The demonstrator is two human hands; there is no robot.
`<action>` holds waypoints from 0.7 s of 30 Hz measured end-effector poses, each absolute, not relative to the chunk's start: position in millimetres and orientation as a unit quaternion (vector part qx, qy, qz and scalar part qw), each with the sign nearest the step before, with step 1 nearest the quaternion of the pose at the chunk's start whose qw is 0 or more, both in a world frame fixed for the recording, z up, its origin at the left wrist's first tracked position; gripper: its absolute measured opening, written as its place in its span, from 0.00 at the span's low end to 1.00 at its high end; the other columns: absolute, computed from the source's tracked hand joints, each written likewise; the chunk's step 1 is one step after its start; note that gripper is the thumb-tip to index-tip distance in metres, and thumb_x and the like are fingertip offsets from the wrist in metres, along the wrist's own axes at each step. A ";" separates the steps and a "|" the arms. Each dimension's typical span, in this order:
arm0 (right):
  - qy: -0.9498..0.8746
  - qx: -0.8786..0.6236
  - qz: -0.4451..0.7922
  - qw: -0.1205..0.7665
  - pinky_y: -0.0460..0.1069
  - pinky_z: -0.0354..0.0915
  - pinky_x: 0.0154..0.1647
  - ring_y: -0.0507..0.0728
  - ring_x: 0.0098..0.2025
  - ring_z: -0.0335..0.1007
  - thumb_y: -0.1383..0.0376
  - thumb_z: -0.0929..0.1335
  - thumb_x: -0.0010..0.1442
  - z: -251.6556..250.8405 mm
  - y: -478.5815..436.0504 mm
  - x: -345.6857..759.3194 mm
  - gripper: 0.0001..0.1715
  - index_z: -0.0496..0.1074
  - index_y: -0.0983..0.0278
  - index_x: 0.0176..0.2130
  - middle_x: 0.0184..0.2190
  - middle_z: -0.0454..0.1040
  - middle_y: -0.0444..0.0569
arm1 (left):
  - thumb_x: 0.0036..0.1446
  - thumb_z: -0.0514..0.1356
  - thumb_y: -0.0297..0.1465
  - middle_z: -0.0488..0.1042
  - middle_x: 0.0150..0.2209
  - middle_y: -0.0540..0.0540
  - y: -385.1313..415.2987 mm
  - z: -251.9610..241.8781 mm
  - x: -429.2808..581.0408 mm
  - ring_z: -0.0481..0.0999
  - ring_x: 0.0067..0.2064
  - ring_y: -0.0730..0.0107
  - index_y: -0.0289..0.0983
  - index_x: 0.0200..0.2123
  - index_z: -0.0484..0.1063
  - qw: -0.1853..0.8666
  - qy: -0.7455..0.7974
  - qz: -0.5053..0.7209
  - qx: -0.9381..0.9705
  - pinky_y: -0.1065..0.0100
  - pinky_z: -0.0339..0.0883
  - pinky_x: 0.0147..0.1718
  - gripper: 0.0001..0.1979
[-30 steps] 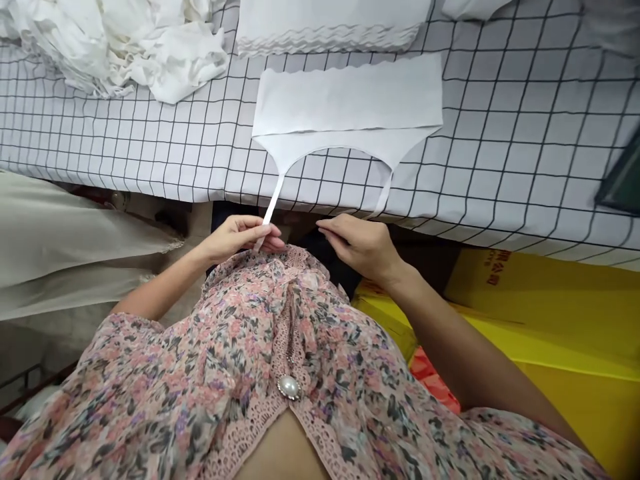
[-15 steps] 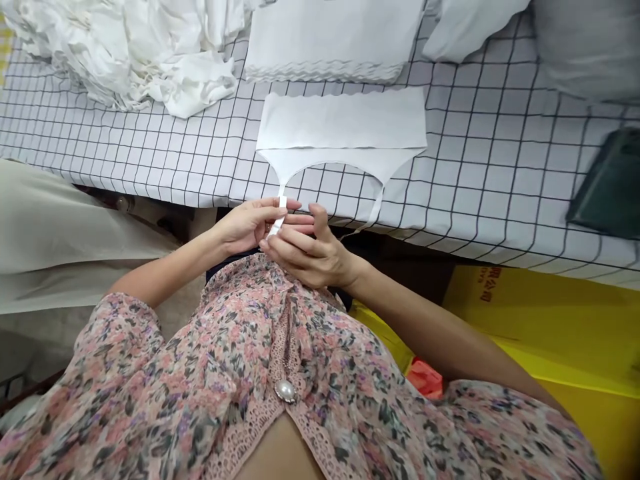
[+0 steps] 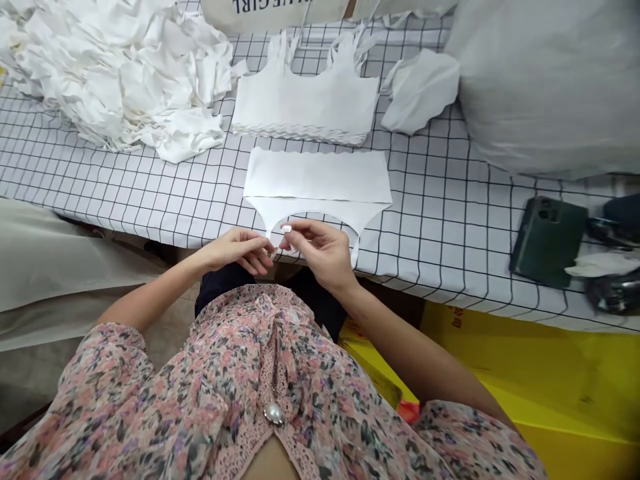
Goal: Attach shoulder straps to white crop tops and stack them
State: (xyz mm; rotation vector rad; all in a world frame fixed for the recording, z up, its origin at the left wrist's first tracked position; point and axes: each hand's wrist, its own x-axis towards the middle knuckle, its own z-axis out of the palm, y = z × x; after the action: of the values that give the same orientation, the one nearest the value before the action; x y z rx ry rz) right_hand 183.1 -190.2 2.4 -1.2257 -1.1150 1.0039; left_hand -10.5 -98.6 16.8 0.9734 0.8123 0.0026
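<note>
A white bra top point(image 3: 320, 177) lies flat on the table with its straps toward me. My left hand point(image 3: 243, 250) has its thumb and forefinger pinched at the top's left strap point(image 3: 269, 235). My right hand point(image 3: 323, 253) is beside it, thumb and fingers closed on a small white strap piece point(image 3: 287, 229). The fingers partly hide this piece, so I cannot tell how it joins the strap. The right strap point(image 3: 355, 251) hangs loose over the table edge.
Behind lies a stack of white bra tops point(image 3: 307, 103). A white garment heap point(image 3: 125, 73) is at left, a crumpled white piece point(image 3: 423, 90) at right. A large pale bag point(image 3: 550, 80), a dark green phone point(image 3: 549, 240) and a yellow box point(image 3: 500, 360) are to the right.
My view has shifted, showing more of the table's back. My right hand has lifted toward the bra top with the small strap piece; my left hand has moved away from it.
</note>
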 end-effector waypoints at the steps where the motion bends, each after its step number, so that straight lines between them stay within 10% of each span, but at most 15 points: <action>1: -0.412 -0.529 0.478 0.567 0.49 0.73 0.35 0.53 0.30 0.77 0.52 0.77 0.63 1.1 -184.1 186.6 0.17 0.82 0.62 0.43 0.28 0.81 0.46 | 0.63 0.71 0.44 0.86 0.36 0.38 -90.6 17.2 -11.6 0.86 0.31 0.69 0.31 0.44 0.79 0.778 0.382 0.015 0.498 0.73 0.78 0.30 0.21; 11: -0.247 -0.561 0.603 0.510 0.48 0.73 0.28 0.52 0.24 0.74 0.45 0.84 0.44 -6.5 -140.6 208.0 0.30 0.81 0.64 0.34 0.22 0.77 0.45 | 0.57 0.70 0.25 0.85 0.42 0.41 -23.2 25.3 26.1 0.82 0.35 0.76 0.31 0.40 0.84 0.598 0.351 0.132 0.709 0.76 0.77 0.32 0.07; 21: -0.227 -0.555 0.623 0.502 0.46 0.72 0.22 0.51 0.20 0.73 0.43 0.83 0.45 1.7 -126.1 213.3 0.30 0.80 0.65 0.30 0.20 0.75 0.45 | 0.57 0.75 0.27 0.83 0.29 0.46 -9.4 9.9 53.4 0.82 0.28 0.76 0.29 0.36 0.83 0.770 0.375 0.060 0.512 0.73 0.80 0.34 0.07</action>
State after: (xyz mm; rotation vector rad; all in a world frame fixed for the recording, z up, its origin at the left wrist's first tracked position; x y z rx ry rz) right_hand 213.3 -126.1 1.7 -1.3415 -0.5494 1.5039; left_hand 53.4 -9.4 9.9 1.1099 0.8138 0.1301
